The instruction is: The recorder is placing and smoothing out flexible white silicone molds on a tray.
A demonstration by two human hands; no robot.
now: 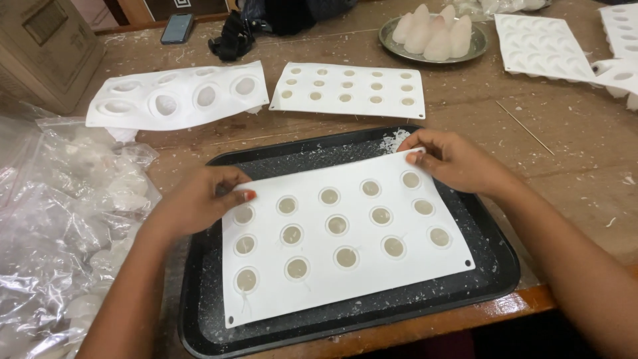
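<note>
A white silicone mould (345, 266) with several round wax-filled cavities lies on a black tray (492, 266) near the table's front edge. My left hand (199, 199) pinches the mould's far left corner, thumb on top. At the far right corner my right hand (455, 159) grips the mould's edge the same way. That far edge looks slightly lifted off the tray. Thin wicks stick out of some cavities. White wax flakes dust the tray.
Behind the tray lie a white mould with large oval cavities (179, 96) and one with small round holes (349, 90). A metal plate of pale cone candles (435, 33) stands further back. More moulds (541, 46) lie right, clear plastic bags (60, 219) left, a phone (177, 28) far left.
</note>
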